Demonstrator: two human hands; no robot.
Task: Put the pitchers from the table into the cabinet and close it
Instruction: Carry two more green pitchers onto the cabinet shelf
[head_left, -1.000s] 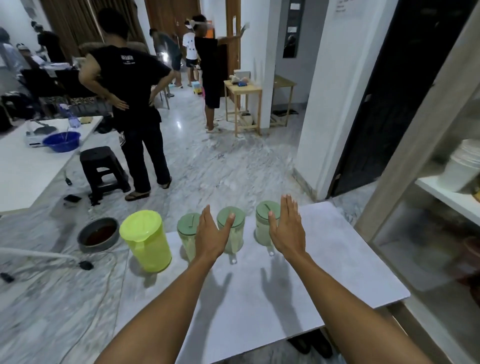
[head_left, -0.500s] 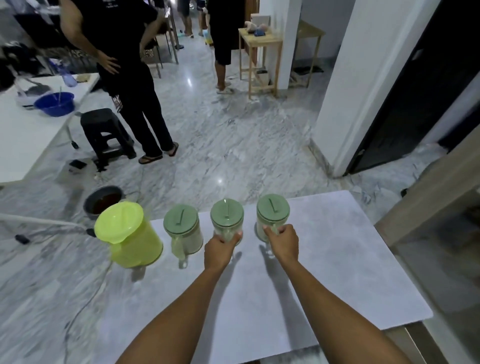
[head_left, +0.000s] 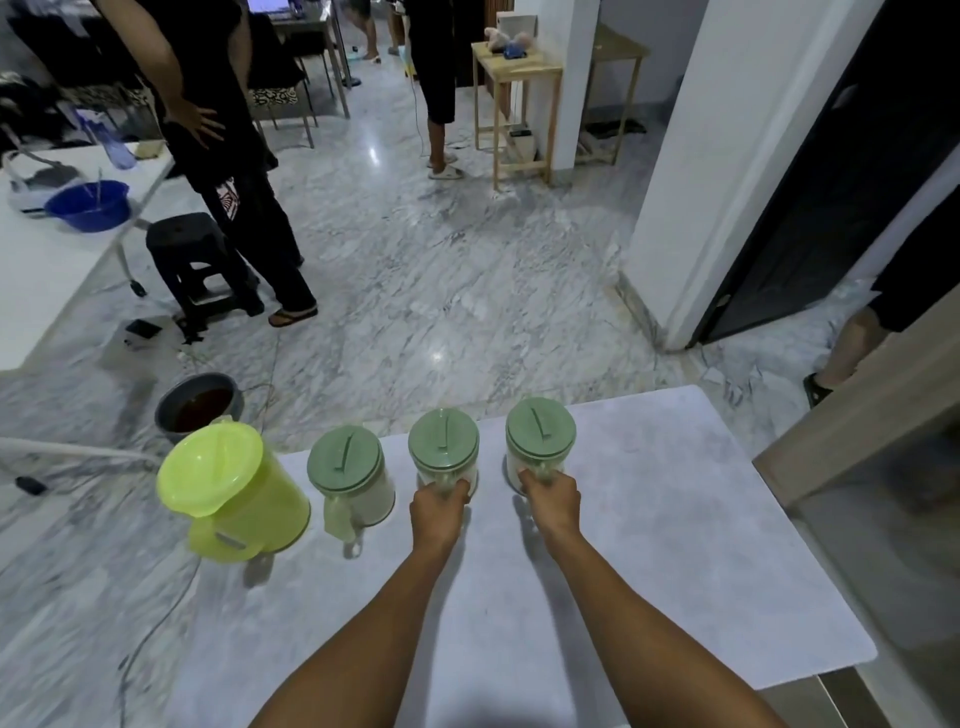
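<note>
Single head-worn wide-angle view, looking forward and down, close over table (head_left: 649, 545); floor beyond.

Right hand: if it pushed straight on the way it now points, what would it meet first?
The right hand is already closed on the rightmost pitcher, so that pitcher first; beyond it, apparently only floor.

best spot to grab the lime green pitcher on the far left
Probably by its handle, from the near side. The lime green pitcher stands upright at the table's left end with the handle turned toward the person and the spout away. It is wider than its neighbours, so wrapping the body looks awkward.
</note>
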